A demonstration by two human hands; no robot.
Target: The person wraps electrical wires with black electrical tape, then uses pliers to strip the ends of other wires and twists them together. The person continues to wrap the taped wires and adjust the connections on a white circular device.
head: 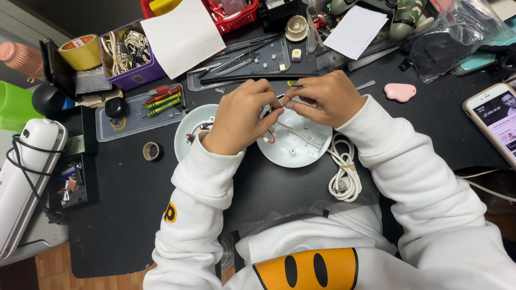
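Note:
My left hand (243, 115) and my right hand (322, 98) meet over a round white plastic housing (293, 147) on the black mat. Both pinch thin wires (280, 106) that rise from inside the housing; the fingertips nearly touch. A second round white shell (188, 129) with red and black wires lies just left of my left wrist. A coiled white cable (344, 172) rests right of the housing, under my right forearm.
A clear tray with screwdrivers (161, 101) and a grey tool tray (242, 62) lie behind. A purple box of cables (129, 53), tape rolls (80, 51), a small tape ring (151, 151), a pink case (400, 92) and a phone (497, 121) surround the mat.

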